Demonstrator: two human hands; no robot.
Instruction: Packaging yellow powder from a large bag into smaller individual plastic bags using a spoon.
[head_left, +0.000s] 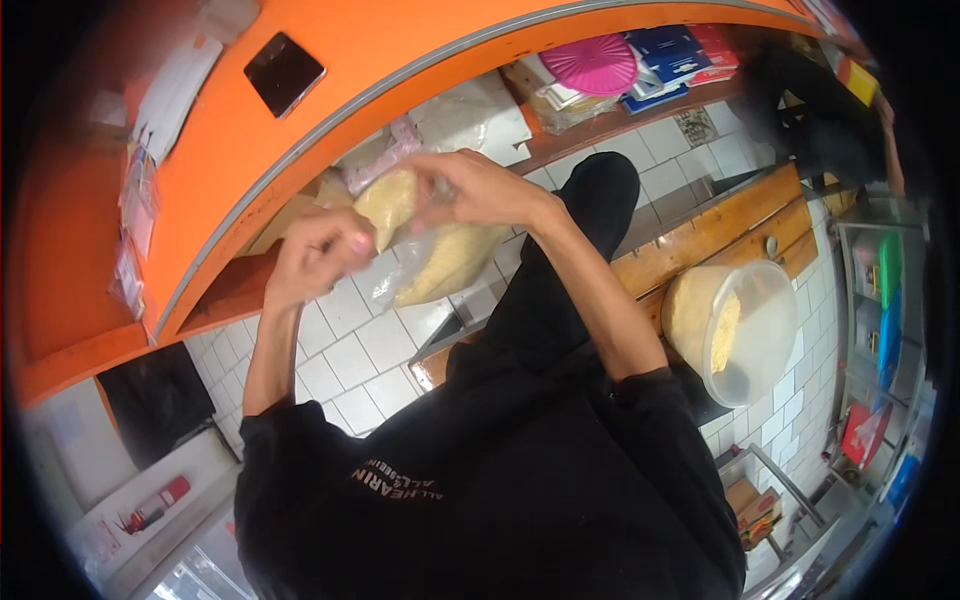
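A small clear plastic bag of pale-yellow crumbs (387, 204) is between my two hands, above the floor. My right hand (480, 187) grips its right side, the fingers along the top and the thumb below. Close by the bag's lower left edge is my left hand (322, 255), its fingers curled; blur hides whether it pinches the plastic. Below my right hand is a larger clear plastic bag (450, 262), partly filled with the same yellow crumbs. What carries its weight cannot be seen.
An orange counter (360, 52) curves ahead, with a smartphone (283, 75) on top. Under it, a shelf holds a pink fluted lid (589, 64) and boxes (667, 52). On a wooden bench (705, 232) at right stands a translucent tub of yellow crumbs (731, 330). Another person (817, 112) is at upper right.
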